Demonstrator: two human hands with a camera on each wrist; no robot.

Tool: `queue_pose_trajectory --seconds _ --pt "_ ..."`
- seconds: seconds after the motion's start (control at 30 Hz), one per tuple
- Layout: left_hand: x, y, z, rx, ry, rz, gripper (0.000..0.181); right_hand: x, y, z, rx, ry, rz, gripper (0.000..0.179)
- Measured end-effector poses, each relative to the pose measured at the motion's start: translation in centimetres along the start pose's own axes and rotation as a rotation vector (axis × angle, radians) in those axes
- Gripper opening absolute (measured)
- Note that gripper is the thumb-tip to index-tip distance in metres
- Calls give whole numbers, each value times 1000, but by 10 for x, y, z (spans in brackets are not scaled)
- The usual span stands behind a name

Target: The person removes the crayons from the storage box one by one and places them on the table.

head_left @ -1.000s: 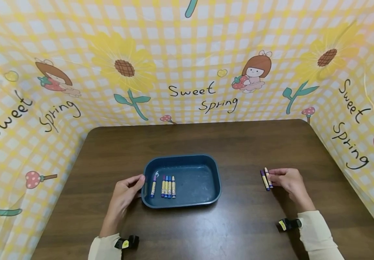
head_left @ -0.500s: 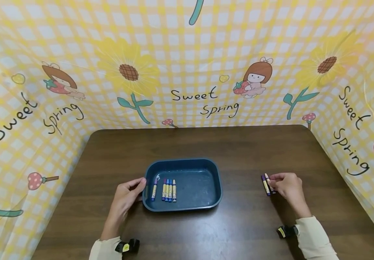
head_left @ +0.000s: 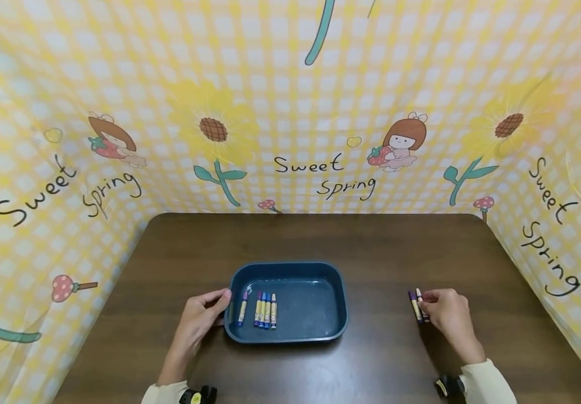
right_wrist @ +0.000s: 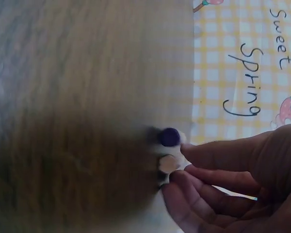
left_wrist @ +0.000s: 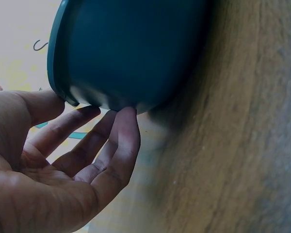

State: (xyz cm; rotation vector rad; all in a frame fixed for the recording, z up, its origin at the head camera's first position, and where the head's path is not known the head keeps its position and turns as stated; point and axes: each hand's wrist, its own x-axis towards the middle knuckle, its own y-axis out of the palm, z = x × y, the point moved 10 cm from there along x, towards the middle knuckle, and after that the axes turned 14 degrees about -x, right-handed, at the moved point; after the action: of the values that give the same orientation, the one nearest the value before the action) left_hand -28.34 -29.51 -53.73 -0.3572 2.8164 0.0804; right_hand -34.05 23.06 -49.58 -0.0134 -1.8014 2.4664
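Observation:
A dark blue tray [head_left: 310, 311] sits left of centre on the table. In its left part lies a single purple-tipped crayon [head_left: 242, 308], with a row of several crayons [head_left: 266, 311] beside it. My left hand [head_left: 196, 322] grips the tray's left end, thumb at the rim and fingertips against the outer wall [left_wrist: 126, 53]. On the right, my right hand [head_left: 449, 320] pinches a pale-tipped crayon [head_left: 419, 294], partly hidden by the fingers. Close along its left side is a purple crayon [head_left: 414, 306]. The right wrist view shows the purple end [right_wrist: 170, 137] and pale end [right_wrist: 168, 164] near the fingertips.
The brown wooden table [head_left: 290, 238] has rounded far corners. Yellow checked cloth [head_left: 300, 112] with printed flowers and lettering surrounds it at the back and both sides. A black wrist camera [head_left: 449, 386] is worn on each wrist.
The whole head view has shifted downward. The right hand's fingers have closed in over the pale-tipped crayon and cover more of it. The left hand keeps its place at the tray.

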Motion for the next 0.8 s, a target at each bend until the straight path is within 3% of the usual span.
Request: queue_pose_trajectory --seconds 0.27,0.5,0.8 --pt "-1 1 1 -17 0 11 45 -8 -20 4 57 11 -128 17" --pt "-1 1 -1 -6 -10 5 43 -1 -17 16 191 58 -74 23" --pt "0 3 -2 15 -35 0 42 7 -8 50 381 7 -45 24"
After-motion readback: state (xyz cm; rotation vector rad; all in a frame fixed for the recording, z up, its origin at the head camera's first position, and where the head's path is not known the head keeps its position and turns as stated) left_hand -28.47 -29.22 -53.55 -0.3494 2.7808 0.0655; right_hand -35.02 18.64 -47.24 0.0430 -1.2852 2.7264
